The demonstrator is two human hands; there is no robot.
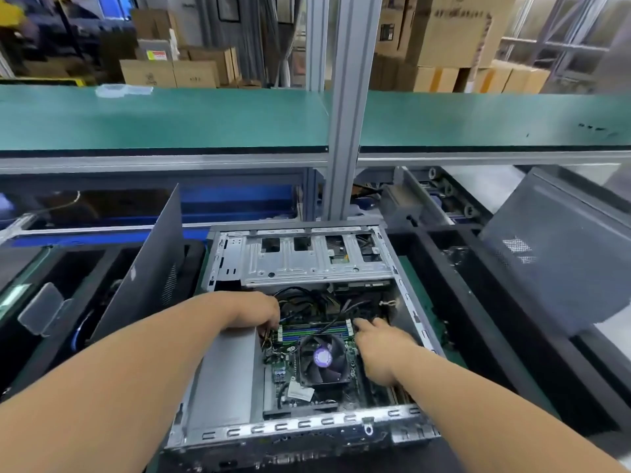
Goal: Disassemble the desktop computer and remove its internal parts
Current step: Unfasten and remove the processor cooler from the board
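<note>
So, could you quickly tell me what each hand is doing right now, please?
Left hand: at the left end of the memory slots, fingers hidden; grip cannot be told.
Right hand: open, fingertips at the slots' right end.

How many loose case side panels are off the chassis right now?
2: one dark panel standing tilted just left of the open case, one grey perforated panel leaning at the right. Others may lie out of view.
</note>
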